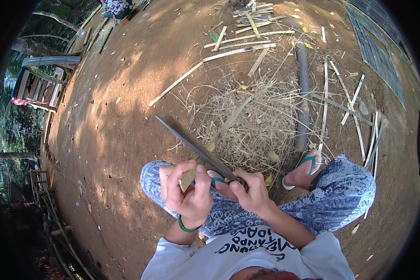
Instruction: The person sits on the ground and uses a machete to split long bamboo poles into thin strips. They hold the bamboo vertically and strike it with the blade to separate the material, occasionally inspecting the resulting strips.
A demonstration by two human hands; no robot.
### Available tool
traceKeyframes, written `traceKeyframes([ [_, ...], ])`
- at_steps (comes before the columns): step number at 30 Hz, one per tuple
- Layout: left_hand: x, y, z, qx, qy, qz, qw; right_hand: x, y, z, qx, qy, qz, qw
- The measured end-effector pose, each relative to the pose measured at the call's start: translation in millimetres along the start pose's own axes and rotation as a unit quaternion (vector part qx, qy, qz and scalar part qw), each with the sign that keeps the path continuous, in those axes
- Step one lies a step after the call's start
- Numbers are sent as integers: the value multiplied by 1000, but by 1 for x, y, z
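My right hand (253, 192) is closed around the handle of a machete (191, 142), whose long dark blade slants up and to the left. In my left hand (185, 190), the fingers are curled with a pale bamboo strip (231, 120) between them. The strip slopes away to the upper right, over a heap of thin shavings (261, 126). Near its lower end the blade crosses above the strip and hides part of it; whether the two touch I cannot tell.
A dark bamboo pole (303, 93) lies right of the shavings, by my sandalled feet (308, 170). Split bamboo slats (259, 21) are stacked ahead; loose strips (325, 102) lie to the right. A slatted panel (378, 58), a wooden structure (44, 86) and a seated person (119, 8) are farther off.
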State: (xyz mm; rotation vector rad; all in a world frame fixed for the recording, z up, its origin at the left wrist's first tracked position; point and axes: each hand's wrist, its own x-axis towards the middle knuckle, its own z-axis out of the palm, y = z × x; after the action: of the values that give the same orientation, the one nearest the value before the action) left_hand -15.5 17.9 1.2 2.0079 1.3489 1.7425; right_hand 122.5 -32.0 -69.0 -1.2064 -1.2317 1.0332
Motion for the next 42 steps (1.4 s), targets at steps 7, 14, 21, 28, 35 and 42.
traceKeyframes([
  [7, -6, -13, -3, 21, 10, -46, 999, 7, 18, 3, -92, -12, -14, 996],
  [14, -12, -12, -1, 15, -8, -22, 1000, 22, 63, -10, -152, 49, 171, 972],
  [21, -3, -4, 1, 34, -43, -38, 998, 35, 75, -9, -129, 59, 152, 978],
  [28, -4, -12, 5, -8, -29, -3, 1000, 32, 64, -15, -116, 9, 135, 984],
  [35, -7, -14, 3, 9, -27, -21, 999, 27, 53, -8, -101, -18, 66, 993],
  [42, -4, -17, -3, 28, -36, -23, 999, 52, 117, -19, -120, 43, 249, 960],
])
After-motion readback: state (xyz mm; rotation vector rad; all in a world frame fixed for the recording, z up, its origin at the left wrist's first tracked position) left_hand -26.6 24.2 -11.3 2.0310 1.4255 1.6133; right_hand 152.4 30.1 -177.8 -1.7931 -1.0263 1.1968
